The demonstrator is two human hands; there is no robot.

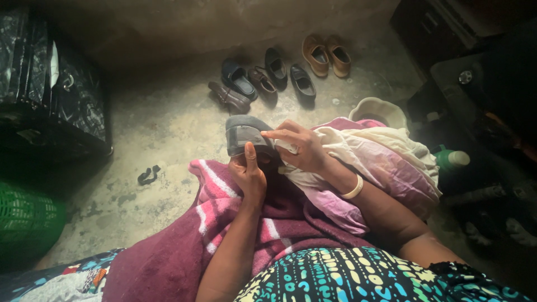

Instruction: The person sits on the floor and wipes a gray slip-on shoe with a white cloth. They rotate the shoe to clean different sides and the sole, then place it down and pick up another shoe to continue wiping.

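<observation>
Bare concrete floor ahead, left hand holding dark shoe, right hand touching it

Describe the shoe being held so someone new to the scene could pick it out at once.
Start at the maroon striped towel across the person's lap. Just above its far edge, the left hand and right hand hold up one dark shoe, its grey sole facing the camera. Unlike the shoes on the floor, it is lifted and held alongside a pale cloth.
</observation>
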